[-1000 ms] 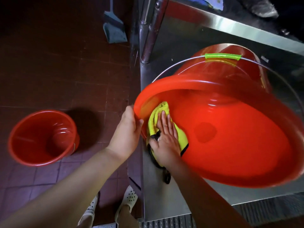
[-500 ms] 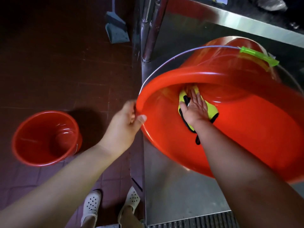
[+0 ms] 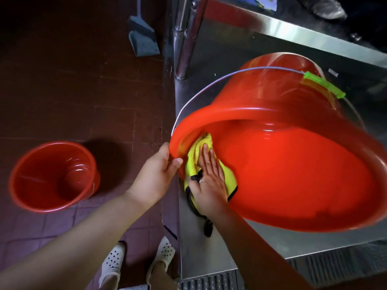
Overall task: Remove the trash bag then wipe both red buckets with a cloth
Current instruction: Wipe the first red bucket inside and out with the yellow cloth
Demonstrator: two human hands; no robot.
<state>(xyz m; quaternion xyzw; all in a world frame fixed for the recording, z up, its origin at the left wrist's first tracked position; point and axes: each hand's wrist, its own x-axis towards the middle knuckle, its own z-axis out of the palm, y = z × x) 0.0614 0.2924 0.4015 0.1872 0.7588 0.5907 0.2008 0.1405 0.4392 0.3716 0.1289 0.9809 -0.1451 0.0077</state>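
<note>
While the big red bucket (image 3: 293,174) lies tipped on its side on the steel worktop (image 3: 209,248), mouth toward the worktop's left front edge, the left hand (image 3: 155,174) pinches its rim — thumb inside, fingers outside. The right hand (image 3: 209,181) is flat, fingers straight, pressing the yellow cloth (image 3: 196,155) on the inner wall just inside the rim. To do this well: keep the rim grip firm so the bucket can't roll, keep the palm flat, overlap strokes from rim to base, and turn the bucket to reach unwiped wall. The second red bucket (image 3: 52,176) stands upright on the floor, well apart — likely next. No trash bag in view.
</note>
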